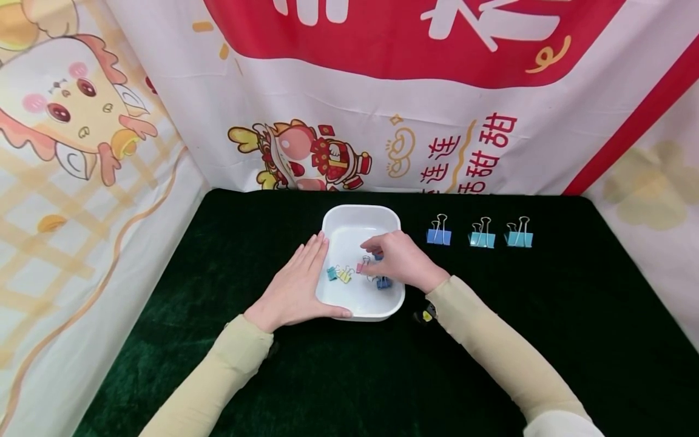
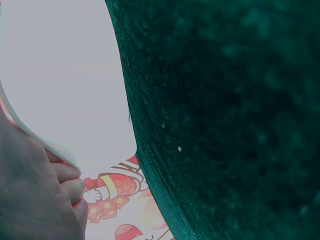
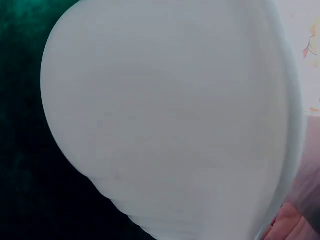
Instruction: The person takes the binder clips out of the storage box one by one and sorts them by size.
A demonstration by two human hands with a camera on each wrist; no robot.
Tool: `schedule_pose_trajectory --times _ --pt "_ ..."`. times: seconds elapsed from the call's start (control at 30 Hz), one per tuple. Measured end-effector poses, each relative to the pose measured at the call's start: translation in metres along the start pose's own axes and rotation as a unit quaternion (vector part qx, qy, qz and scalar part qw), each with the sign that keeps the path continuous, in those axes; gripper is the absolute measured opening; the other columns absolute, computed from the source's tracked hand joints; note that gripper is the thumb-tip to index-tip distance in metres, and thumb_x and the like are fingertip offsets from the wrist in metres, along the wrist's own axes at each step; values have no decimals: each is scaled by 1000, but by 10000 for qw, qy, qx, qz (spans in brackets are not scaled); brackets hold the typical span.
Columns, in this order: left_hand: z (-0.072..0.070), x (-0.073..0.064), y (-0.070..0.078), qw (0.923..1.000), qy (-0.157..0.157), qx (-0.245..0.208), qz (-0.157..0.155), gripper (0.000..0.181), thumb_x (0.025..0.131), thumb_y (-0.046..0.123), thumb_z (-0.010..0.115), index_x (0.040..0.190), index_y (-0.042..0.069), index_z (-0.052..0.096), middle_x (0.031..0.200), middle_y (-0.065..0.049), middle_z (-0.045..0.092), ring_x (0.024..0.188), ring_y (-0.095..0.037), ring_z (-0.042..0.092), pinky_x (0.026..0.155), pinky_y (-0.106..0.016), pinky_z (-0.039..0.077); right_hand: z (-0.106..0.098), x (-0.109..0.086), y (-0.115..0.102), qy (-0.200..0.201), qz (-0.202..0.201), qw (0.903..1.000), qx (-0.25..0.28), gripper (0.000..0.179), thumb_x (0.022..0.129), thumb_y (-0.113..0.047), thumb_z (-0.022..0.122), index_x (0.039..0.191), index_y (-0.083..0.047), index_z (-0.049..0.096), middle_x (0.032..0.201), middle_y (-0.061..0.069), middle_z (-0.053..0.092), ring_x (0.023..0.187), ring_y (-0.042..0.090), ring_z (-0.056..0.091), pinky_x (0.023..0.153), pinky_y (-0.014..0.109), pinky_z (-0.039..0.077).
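A white plastic tray (image 1: 357, 303) stands on the dark green cloth. My left hand (image 1: 295, 285) lies along its left side, fingers straight against the rim and thumb over the front edge; the left wrist view shows this hand (image 2: 40, 185) beside the tray wall (image 2: 65, 85). Inside the tray is my right hand (image 1: 401, 258), thumb and forefinger apart. Near its thumb is a small pink binder clip (image 1: 359, 267); a blue clip (image 1: 378, 257) is partly hidden between the fingers. A dark blue clip (image 1: 384, 283) sits below the hand, with teal (image 1: 332, 274) and yellow (image 1: 344, 275) clips to the left.
Three larger binder clips stand in a row to the right of the tray: a blue one (image 1: 439, 236), a teal one (image 1: 482, 239) and another teal one (image 1: 519, 238). Behind the green-covered table (image 1: 349, 376) hangs a printed cloth (image 1: 327, 109).
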State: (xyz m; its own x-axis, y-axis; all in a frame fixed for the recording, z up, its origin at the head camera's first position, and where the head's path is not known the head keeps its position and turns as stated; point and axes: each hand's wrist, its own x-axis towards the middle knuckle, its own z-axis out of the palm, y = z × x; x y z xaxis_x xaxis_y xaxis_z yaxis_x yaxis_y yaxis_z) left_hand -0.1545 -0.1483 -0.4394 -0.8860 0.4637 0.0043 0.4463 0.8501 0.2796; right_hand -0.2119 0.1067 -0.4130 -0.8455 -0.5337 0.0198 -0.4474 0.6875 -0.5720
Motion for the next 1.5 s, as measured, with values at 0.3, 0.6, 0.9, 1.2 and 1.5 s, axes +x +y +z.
schedule_pose_trajectory --times 0.3,0.6,0.9,1.2,1.5 --pt "0 -1 1 10000 -2 -85 -23 135 70 91 60 164 12 4 170 -2 -4 153 -14 -7 123 -40 4 4 2 -1 -62 170 9986 -498 36 84 -36 86 107 -9 81 96 3 77 82 10 71 78 32 60" --pt "-2 -1 0 10000 44 -82 23 136 70 91 60 164 10 5 170 -5 -3 154 -16 -5 123 -40 5 7 3 -3 9 38 9979 -640 18 87 -27 84 97 -12 83 87 -5 75 76 6 67 78 28 58" --pt "-3 -1 0 9998 60 -152 75 135 70 89 63 164 9 6 170 -4 -1 154 -16 -4 123 -40 5 14 2 -4 -75 -307 9968 -729 23 85 -37 85 99 -18 83 88 -10 75 71 1 62 65 21 53" --pt "-2 -1 0 9998 58 -183 71 135 70 89 63 164 9 7 170 -4 -3 154 -16 -4 123 -40 5 11 0 -3 -156 -273 9992 -241 15 88 -37 82 90 -23 80 79 -13 71 61 4 63 59 23 55" --pt "-2 -1 1 9999 31 -129 21 136 70 91 61 164 11 4 170 -4 -4 154 -15 -6 123 -39 3 5 -5 -1 -21 -403 9988 266 9 90 -29 81 89 -22 75 85 -13 70 78 9 67 77 29 58"
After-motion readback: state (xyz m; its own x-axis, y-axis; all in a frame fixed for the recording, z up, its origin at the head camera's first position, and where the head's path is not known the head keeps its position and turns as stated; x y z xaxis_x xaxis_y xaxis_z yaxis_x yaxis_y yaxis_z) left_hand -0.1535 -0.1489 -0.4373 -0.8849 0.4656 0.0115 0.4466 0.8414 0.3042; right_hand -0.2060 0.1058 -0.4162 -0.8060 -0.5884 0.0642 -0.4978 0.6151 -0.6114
